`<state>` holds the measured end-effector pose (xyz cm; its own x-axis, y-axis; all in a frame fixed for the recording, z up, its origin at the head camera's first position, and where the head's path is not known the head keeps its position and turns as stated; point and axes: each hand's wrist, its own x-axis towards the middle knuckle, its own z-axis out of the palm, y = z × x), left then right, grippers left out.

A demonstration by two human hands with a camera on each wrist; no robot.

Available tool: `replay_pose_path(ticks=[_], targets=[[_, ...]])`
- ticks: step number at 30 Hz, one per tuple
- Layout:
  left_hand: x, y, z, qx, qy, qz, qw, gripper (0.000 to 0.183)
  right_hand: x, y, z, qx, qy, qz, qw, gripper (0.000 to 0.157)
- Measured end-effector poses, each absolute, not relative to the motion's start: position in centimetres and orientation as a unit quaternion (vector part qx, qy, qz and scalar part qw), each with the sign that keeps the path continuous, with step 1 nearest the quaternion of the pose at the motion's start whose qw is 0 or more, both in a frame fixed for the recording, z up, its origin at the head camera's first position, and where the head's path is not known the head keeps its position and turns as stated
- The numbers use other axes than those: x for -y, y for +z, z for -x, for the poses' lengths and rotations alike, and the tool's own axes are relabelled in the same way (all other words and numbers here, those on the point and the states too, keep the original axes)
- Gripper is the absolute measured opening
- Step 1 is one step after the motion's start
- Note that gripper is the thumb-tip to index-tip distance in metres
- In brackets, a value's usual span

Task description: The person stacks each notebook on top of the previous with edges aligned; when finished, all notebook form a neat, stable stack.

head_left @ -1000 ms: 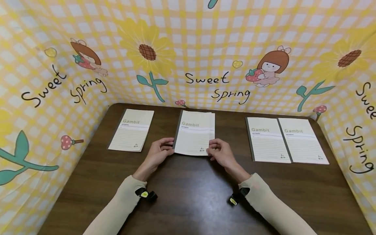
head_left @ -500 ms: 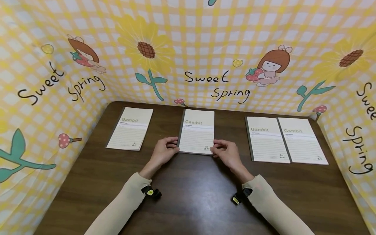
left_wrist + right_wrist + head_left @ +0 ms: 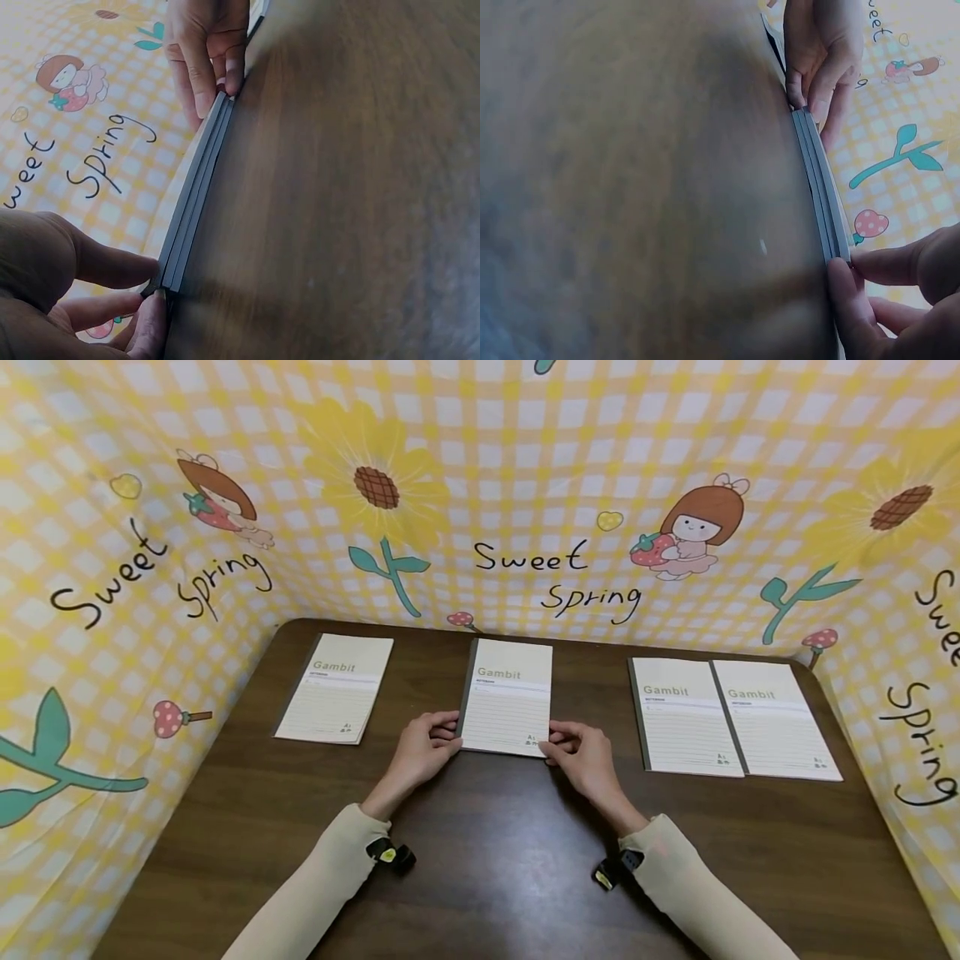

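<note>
A neat stack of cream "Gambit" notebooks [image 3: 506, 697] lies in the middle of the dark table, its dark spine on the left. Edge-on in the left wrist view, the stack [image 3: 196, 195] shows several layers lined up. My left hand [image 3: 423, 752] pinches its near left corner, thumb at the front and fingers along the spine. At the near right corner my right hand [image 3: 585, 758] does the same, its thumb overlapping the cover. Both hands also show at the ends of the stack [image 3: 821, 184] in the right wrist view.
Another notebook [image 3: 333, 689] lies to the left, with a second edge showing beneath it. On the right, two notebooks sit side by side, a nearer one [image 3: 684, 714] and an outer one [image 3: 776, 718]. A yellow checked cloth [image 3: 525, 485] walls the table's back and sides.
The top notebook, earlier offset left over one beneath, has shifted right and now lines up with it. Both hands have moved slightly right, keeping to the corners.
</note>
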<state>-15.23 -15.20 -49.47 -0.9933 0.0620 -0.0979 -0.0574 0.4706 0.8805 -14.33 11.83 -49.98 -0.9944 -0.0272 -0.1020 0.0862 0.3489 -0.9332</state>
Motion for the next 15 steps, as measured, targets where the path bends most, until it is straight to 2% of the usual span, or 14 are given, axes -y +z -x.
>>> replay_pose_path(ticks=[15], targets=[[15.14, -49.8, 15.11, -0.851, 0.524, -0.003, 0.045, 0.046, -12.01, -50.69, 14.88, -0.82, -0.57, -0.014, 0.055, 0.039]])
